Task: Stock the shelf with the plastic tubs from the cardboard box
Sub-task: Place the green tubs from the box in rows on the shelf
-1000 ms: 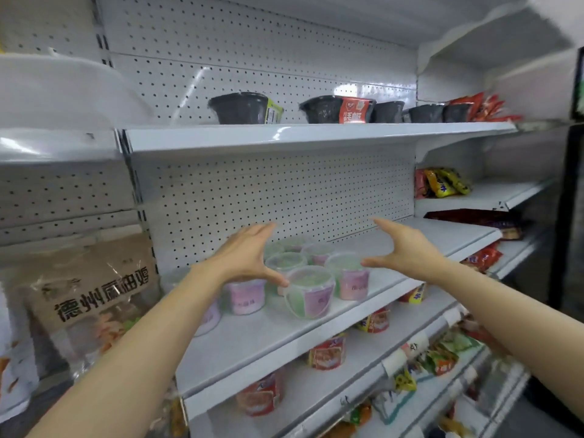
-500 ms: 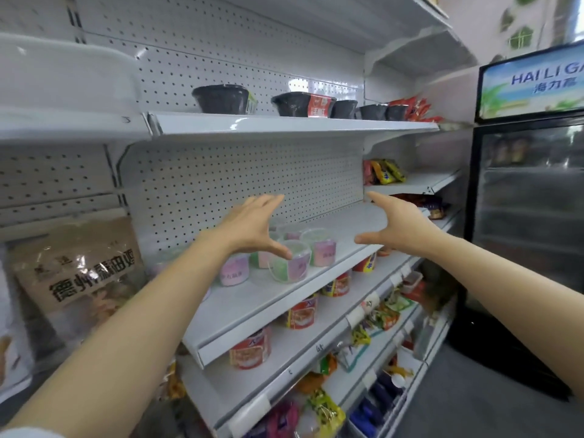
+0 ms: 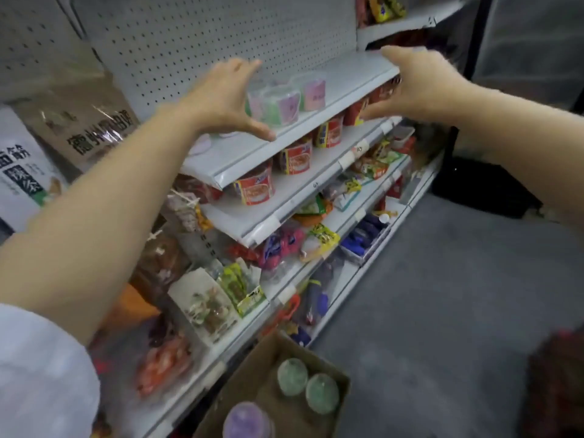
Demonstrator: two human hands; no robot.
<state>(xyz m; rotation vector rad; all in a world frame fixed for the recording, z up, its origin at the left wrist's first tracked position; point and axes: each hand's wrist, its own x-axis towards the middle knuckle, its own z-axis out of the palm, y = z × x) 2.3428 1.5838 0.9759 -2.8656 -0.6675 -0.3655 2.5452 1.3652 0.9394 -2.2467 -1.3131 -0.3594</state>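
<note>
View tipped down, cardboard box [image 3: 252, 387] w/ tubs [image 3: 292, 376] now visible, top shelf gone.

Head-worn view, angled down-forward, close to shelf [image 3: 284, 143], hands [image 3: 221, 99] outstretched

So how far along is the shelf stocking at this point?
Partly done. A cluster of plastic tubs already stands on the shelf. Both the left hand and right hand are open and empty, flanking that cluster. At least three tubs remain in the cardboard box on the floor.
</note>
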